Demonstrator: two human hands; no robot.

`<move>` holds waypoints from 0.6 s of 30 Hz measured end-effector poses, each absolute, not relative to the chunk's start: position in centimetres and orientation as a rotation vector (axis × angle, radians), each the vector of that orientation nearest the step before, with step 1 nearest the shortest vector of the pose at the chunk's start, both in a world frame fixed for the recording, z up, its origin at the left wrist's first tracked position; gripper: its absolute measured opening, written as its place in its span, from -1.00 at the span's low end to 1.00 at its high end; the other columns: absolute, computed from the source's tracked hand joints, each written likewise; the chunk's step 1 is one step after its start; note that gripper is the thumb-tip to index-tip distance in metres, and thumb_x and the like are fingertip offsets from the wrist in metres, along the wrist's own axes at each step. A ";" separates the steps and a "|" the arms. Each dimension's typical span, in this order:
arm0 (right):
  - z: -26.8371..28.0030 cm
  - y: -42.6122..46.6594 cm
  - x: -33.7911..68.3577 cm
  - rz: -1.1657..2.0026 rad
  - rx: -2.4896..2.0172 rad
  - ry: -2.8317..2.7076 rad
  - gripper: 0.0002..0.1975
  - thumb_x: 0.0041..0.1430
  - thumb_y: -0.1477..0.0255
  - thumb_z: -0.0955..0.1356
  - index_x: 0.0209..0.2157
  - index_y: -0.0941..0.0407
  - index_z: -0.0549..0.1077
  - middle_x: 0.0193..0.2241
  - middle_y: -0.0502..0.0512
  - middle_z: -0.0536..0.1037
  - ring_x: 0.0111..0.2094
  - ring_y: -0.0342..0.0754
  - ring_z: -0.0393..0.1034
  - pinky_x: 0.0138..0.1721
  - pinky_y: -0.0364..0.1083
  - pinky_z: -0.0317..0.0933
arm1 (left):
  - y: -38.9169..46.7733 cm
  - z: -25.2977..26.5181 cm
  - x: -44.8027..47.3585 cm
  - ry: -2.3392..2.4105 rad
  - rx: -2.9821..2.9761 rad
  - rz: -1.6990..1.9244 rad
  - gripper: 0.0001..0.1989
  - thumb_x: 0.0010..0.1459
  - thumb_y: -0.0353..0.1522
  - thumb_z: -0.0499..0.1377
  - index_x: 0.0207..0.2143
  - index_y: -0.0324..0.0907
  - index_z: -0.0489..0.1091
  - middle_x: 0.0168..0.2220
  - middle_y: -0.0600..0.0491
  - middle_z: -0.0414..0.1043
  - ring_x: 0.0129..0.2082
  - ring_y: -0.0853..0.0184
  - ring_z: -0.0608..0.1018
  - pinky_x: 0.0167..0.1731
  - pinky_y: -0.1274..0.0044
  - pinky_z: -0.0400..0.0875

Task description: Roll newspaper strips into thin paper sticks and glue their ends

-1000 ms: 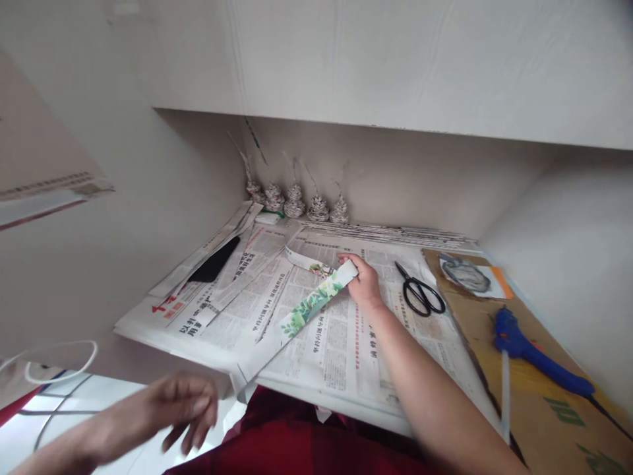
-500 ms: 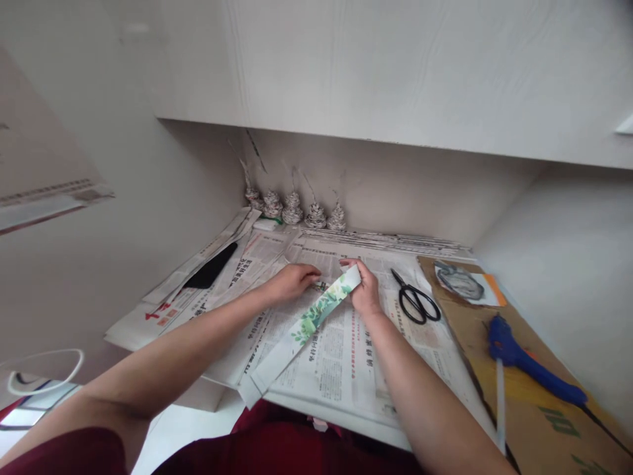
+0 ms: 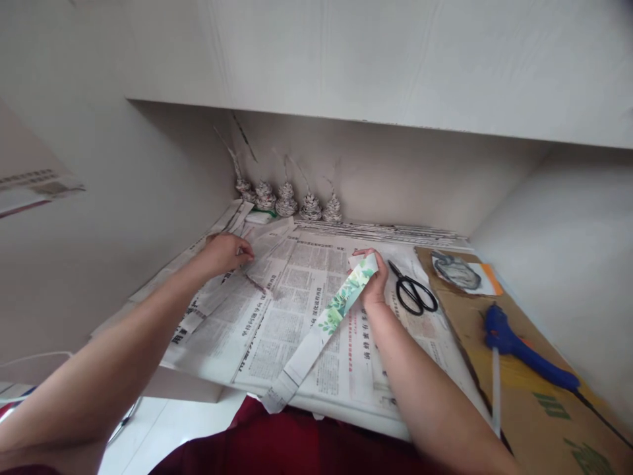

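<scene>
My right hand point(image 3: 373, 280) is closed on the upper end of a long paper strip point(image 3: 341, 303) printed with green leaves; its plain white lower end hangs over the table's front edge. Off to the left, my left hand point(image 3: 230, 254) has its thumb and fingers pinched together. A thin, blurred strip point(image 3: 256, 282) trails from those fingertips above the newspaper point(image 3: 291, 297). Black-handled scissors point(image 3: 415, 293) lie just right of my right hand.
Several coiled paper gourd shapes point(image 3: 310, 206) stand along the back wall. Thin rolled paper sticks point(image 3: 380, 233) lie before them. On the right, cardboard point(image 3: 524, 422) carries a blue glue gun point(image 3: 524, 359) and a grey coiled piece point(image 3: 457, 272). A cabinet point(image 3: 346, 59) overhangs the table.
My left hand has moved left, away from the leaf-printed strip, with a thin strip trailing from its fingers. My right hand still grips the leaf-printed strip. The view has shifted slightly.
</scene>
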State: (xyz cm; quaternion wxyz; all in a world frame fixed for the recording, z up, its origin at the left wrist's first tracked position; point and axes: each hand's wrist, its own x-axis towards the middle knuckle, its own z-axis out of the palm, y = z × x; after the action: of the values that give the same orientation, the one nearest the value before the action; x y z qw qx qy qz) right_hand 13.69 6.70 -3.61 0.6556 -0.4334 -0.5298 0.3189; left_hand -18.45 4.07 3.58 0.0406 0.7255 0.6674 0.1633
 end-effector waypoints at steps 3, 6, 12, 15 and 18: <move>-3.4 6.5 13.6 0.715 -0.977 -1.178 -0.58 0.15 0.10 0.18 -0.47 0.14 0.41 -0.47 0.07 0.47 -0.50 -0.09 0.32 -0.49 -0.13 0.17 | 3.7 3.4 -16.0 2.092 2.351 0.625 -0.98 -0.10 -0.41 0.26 -0.53 -0.16 0.51 -0.39 0.02 0.50 -0.16 0.13 0.41 -0.02 0.23 0.04; -3.1 6.3 13.5 0.734 -0.966 -1.208 -0.61 0.16 0.15 0.21 -0.51 0.15 0.42 -0.54 0.04 0.44 -0.52 -0.10 0.30 -0.50 -0.14 0.15 | 3.1 3.1 -12.6 1.956 2.371 0.653 -0.92 -0.06 -0.31 0.25 -0.50 -0.12 0.50 -0.38 0.07 0.51 -0.19 0.18 0.44 -0.02 0.28 0.09; -2.8 6.0 13.4 0.752 -0.968 -1.216 -0.64 0.14 0.19 0.27 -0.55 0.16 0.43 -0.61 0.00 0.40 -0.58 -0.14 0.25 -0.53 -0.16 0.12 | 3.3 1.7 -6.7 1.617 2.378 0.672 -0.94 -0.08 -0.33 0.25 -0.52 -0.12 0.45 -0.43 0.12 0.51 -0.28 0.25 0.47 -0.08 0.38 0.16; -2.9 6.1 13.4 0.803 -0.969 -1.189 -0.64 0.13 0.18 0.28 -0.57 0.16 0.42 -0.61 0.00 0.39 -0.60 -0.15 0.23 -0.54 -0.16 0.11 | 4.4 0.6 -5.7 1.598 2.292 0.619 -0.90 -0.13 -0.36 0.28 -0.47 -0.13 0.45 -0.45 0.13 0.50 -0.37 0.31 0.48 -0.24 0.49 0.25; -3.1 6.2 13.4 0.849 -0.979 -1.176 -0.63 0.11 0.17 0.29 -0.57 0.16 0.42 -0.62 -0.01 0.39 -0.62 -0.16 0.22 -0.56 -0.16 0.11 | 5.4 -0.6 -5.7 1.582 2.160 0.582 -0.83 -0.13 -0.32 0.29 -0.41 -0.15 0.47 -0.46 0.12 0.49 -0.45 0.36 0.48 -0.41 0.57 0.26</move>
State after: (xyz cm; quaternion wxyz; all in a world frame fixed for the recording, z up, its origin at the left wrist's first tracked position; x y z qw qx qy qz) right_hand 13.45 6.18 -3.13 0.6411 -0.4296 -0.5156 0.3724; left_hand -5.66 5.37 -0.58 0.1994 0.7725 0.5657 0.2083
